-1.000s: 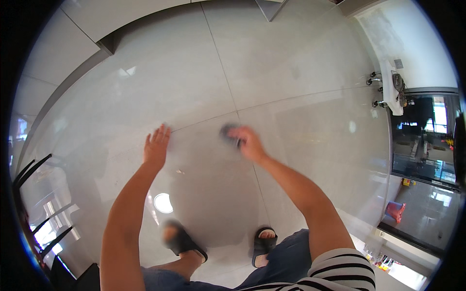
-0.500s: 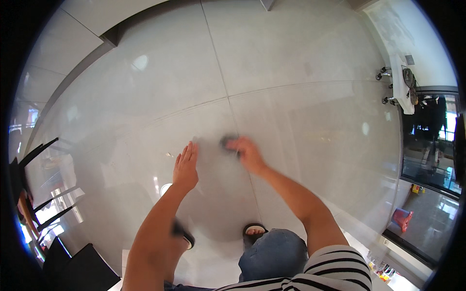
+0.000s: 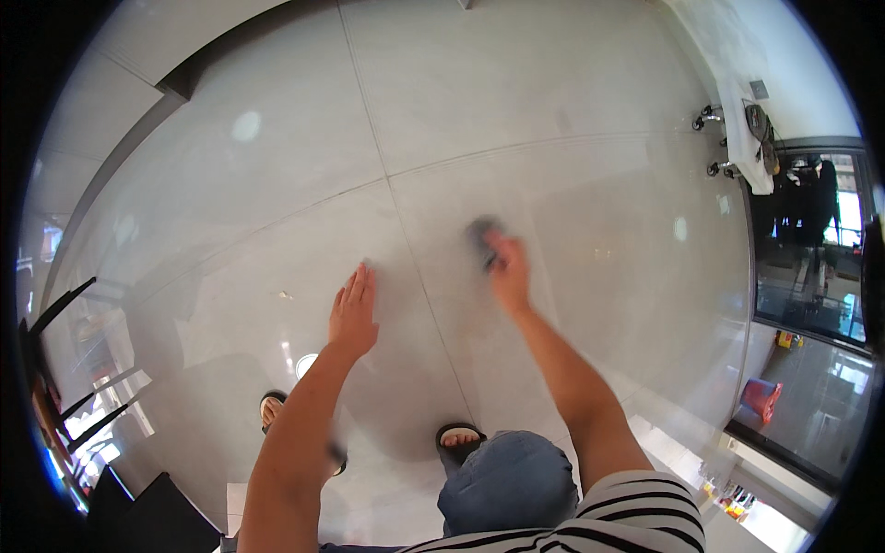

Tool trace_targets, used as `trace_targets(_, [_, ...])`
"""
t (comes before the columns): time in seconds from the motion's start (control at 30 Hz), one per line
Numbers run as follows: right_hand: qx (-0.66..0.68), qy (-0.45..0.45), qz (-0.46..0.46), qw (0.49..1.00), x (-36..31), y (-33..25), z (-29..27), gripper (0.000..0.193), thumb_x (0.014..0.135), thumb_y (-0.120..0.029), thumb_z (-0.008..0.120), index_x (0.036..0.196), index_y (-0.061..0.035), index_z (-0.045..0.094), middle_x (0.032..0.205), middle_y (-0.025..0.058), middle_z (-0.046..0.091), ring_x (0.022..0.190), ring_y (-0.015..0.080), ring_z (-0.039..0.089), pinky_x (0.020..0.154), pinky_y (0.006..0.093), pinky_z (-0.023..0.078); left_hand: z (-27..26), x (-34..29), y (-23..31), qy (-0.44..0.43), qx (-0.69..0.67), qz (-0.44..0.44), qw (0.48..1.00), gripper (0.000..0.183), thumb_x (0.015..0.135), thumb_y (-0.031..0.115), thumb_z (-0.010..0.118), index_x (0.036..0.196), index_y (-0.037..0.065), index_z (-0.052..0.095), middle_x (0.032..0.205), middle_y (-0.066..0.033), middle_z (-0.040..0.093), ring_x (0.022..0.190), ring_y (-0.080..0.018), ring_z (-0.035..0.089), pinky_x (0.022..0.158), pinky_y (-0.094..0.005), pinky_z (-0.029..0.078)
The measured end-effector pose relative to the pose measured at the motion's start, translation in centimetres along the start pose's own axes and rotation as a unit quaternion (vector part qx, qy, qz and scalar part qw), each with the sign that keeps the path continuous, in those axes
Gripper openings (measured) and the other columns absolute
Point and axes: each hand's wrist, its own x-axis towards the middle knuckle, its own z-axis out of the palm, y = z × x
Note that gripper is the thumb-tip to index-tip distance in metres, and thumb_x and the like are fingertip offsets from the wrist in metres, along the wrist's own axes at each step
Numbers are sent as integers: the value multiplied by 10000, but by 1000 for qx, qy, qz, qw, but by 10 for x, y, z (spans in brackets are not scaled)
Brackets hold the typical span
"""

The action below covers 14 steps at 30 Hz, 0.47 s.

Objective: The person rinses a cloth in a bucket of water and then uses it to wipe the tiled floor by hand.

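Observation:
My left hand (image 3: 353,313) is held out over the pale tiled floor (image 3: 323,221), its fingers straight and close together, with nothing in it. Whether it touches the tile I cannot tell. To its right and farther out, my right hand (image 3: 512,274) grips a small dark grey object (image 3: 481,238), blurred by motion. Its kind cannot be made out. The object appears to be at the floor surface, right of a tile joint.
Small pale scraps (image 3: 286,296) lie left of my left hand. My sandalled foot (image 3: 460,436) is near the lower edge. Dark chair parts (image 3: 64,304) stand at the left. At the right are a white wheeled stand (image 3: 745,138) and a red container (image 3: 761,399).
My right hand and the dark object have moved right and farther away. The left hand keeps nearly the same place. The whole view has shifted slightly, and another sandalled foot shows at left.

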Motion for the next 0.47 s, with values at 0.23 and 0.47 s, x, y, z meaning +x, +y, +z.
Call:
trace_targets(0.23, [-72,11,-123,990,50,-2,52,545,730,134,482,1166,-117,691,957,132,597,934,331,587,819,374,490,12,33,5,31,-90,-42,995,865,783,-109,535,1561,54,194,1651,-95,116,1488,-258,232,1194,-357,285])
trace_targets(0.47, [43,-353,-55,933,-65,-8,47,599,757,116,558,1297,-128,645,1389,137,527,1245,294,518,1076,425,400,2,39,-2,49,-45,6,998,879,778,-125,515,1568,64,181,1647,-116,132,1485,-286,240,1187,-375,296])
